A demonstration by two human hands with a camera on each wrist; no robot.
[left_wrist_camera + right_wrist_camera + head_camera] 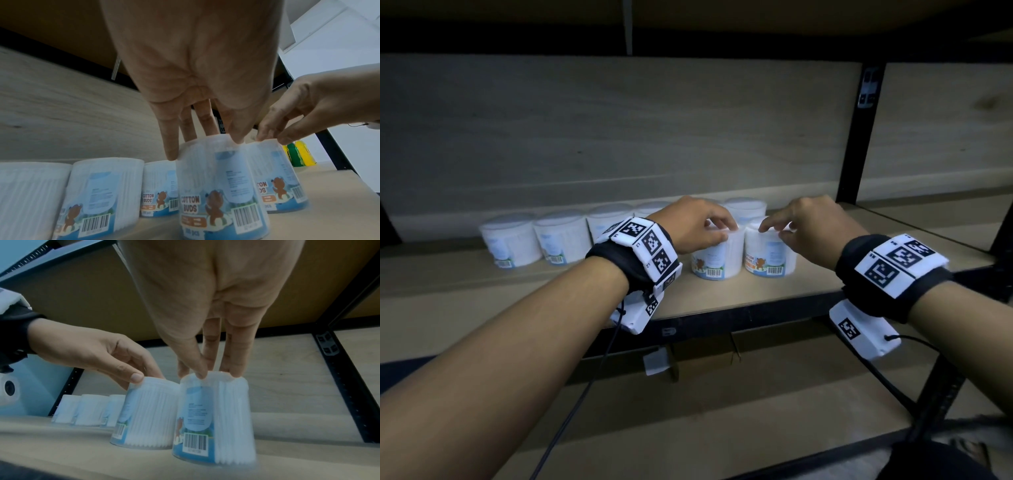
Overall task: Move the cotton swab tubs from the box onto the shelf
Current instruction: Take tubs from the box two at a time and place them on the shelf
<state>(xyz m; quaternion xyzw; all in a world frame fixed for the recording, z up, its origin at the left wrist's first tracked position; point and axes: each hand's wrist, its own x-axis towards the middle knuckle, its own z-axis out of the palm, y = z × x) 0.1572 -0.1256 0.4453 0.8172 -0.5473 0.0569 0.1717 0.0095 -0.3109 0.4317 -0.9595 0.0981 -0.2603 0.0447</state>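
Both bare forearms reach forward side by side, each wrist wrapped in a black band with white marker tiles. The left hand (693, 224) points fingers down, its fingertips (171, 155) and thumb pinching the top rim of a cotton swab tub (717, 255). The right hand (813, 228) mirrors it, fingers (234, 369) and thumb closed on the rim of the neighbouring tub (770, 253).

Bare forearms, black wristbands (887, 274) with white coded tags, white wrist cameras (863, 334), black cables (585, 387)

Green and yellow bottles (298, 154) — far right, beyond black upright post (859, 137).
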